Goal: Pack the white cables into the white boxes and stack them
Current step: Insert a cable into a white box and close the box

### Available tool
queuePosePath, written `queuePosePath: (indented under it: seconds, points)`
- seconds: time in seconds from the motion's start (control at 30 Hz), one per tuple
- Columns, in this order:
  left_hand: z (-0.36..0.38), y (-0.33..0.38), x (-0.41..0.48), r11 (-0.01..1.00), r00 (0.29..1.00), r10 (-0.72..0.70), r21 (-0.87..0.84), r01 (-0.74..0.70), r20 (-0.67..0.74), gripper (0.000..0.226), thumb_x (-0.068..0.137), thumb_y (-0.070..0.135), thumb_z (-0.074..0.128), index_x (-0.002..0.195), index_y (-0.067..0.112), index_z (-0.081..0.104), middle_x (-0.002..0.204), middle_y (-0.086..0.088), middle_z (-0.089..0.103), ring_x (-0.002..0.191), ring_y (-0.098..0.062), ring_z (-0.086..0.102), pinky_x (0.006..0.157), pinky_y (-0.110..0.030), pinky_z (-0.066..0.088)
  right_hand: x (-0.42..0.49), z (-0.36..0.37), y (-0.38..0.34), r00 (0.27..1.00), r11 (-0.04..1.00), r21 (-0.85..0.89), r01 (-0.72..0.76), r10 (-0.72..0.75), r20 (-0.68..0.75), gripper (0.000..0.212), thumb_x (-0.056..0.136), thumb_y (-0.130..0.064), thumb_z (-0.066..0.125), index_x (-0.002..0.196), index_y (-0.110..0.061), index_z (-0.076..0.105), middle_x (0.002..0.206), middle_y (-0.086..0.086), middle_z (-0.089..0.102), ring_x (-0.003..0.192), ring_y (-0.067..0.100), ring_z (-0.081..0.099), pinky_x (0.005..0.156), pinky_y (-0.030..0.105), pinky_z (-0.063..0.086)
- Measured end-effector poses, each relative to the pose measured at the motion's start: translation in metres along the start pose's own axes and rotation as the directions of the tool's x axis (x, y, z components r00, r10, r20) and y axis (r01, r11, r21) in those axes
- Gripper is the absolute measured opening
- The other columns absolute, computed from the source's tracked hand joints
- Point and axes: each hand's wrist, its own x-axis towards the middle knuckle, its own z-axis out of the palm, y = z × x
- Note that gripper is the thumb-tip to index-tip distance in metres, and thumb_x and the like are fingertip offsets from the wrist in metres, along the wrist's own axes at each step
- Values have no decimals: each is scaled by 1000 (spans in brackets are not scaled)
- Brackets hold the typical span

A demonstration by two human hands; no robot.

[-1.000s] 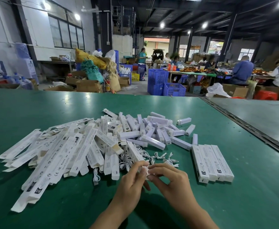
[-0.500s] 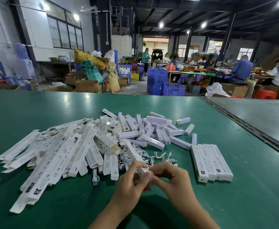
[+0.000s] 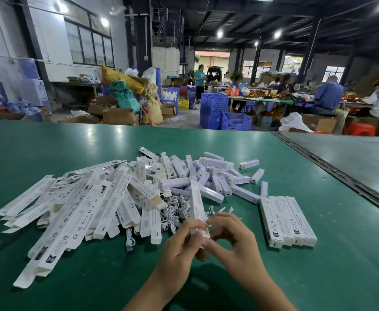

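Head view: left hand (image 3: 179, 245) grips near end of white box (image 3: 196, 203), far end tilted up so opening faces person. Right hand (image 3: 233, 239) pinches that end, likely tucking cable or flap; cannot tell which. Loose white cables (image 3: 175, 207) just behind hands, within reach. Packed boxes (image 3: 287, 221) lie side by side at right, likely staged for stacking.

Green table (image 3: 71, 144), one; white box (image 3: 196, 203), long, held raised at 6 o'clock of the table, near end gripped by the left hand (image 3: 179, 245) and pinched by the right hand (image 3: 235, 241); closed boxes (image 3: 287, 221), four, laid side by side at 3 o'clock of the hands; flat boxes (image 3: 83, 205), heaped at 9 o'clock; white cables (image 3: 172, 217), loose, tangled at 11 o'clock; short white boxes (image 3: 215, 163), piled at 12 o'clock.
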Motion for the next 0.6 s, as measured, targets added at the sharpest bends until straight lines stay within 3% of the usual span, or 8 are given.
queuePosePath:
  seconds: [0.13, 0.23, 0.3, 0.37, 0.43, 0.5, 0.6]
  points:
    - [-2, 6, -1, 979, 1000, -2, -202, 6, 23, 44, 89, 67, 55, 110, 29, 66, 73, -1, 66, 69, -16, 62, 66, -26, 50, -1, -8, 3, 991, 996, -71, -46, 55, 119, 59, 73, -56, 76, 127, -46, 54, 144, -20, 42, 94, 19, 67, 84, 30, 55]
    - [-6, 10, 0, 916, 996, -48, -395, 74, 75, 56, 81, 70, 63, 106, 20, 68, 70, -4, 65, 62, -19, 56, 63, -28, 48, -3, -10, 6, 983, 988, -149, -46, 71, 170, 61, 78, -57, 69, 133, -50, 46, 151, -23, 32, 105, 15, 64, 89, 30, 53]
    - [-12, 12, 3, 845, 994, -67, -525, 101, 84, 58, 79, 67, 69, 103, 14, 69, 61, -3, 61, 53, -17, 49, 60, -28, 46, -2, -12, 10, 983, 969, -244, -31, 74, 169, 55, 80, -47, 69, 131, -49, 48, 148, -24, 35, 97, 11, 65, 87, 29, 52]
    - [-19, 12, 5, 749, 993, -95, -652, 114, 64, 58, 76, 60, 76, 98, 8, 69, 50, -4, 52, 44, -16, 44, 53, -29, 44, -1, -14, 17, 989, 937, -348, -40, 88, 121, 52, 82, -31, 73, 127, -45, 51, 141, -24, 42, 72, 10, 64, 78, 30, 55]
    - [-27, 13, 7, 643, 993, -117, -760, 93, 22, 52, 77, 53, 78, 94, 4, 69, 41, -1, 43, 37, -14, 39, 46, -27, 39, 2, -16, 23, 996, 890, -451, -75, 91, 15, 47, 81, -18, 77, 123, -32, 61, 129, -22, 52, 75, 1, 60, 81, 31, 55]
    - [-32, 13, 9, 572, 990, -141, -818, 62, -23, 49, 76, 48, 79, 93, 4, 70, 38, 2, 40, 33, -12, 37, 44, -26, 39, 3, -18, 27, 993, 854, -506, -120, 109, -52, 40, 80, -20, 80, 117, -26, 68, 115, -21, 60, 78, -5, 57, 81, 28, 53]
    - [-35, 13, 12, 585, 985, -164, -810, 48, -60, 64, 59, 53, 91, 100, 7, 74, 41, 1, 41, 36, -12, 38, 45, -26, 42, 2, -18, 28, 990, 873, -469, -129, 136, -19, 26, 78, -34, 80, 103, -33, 71, 91, -20, 64, 56, 5, 51, 62, 21, 46]
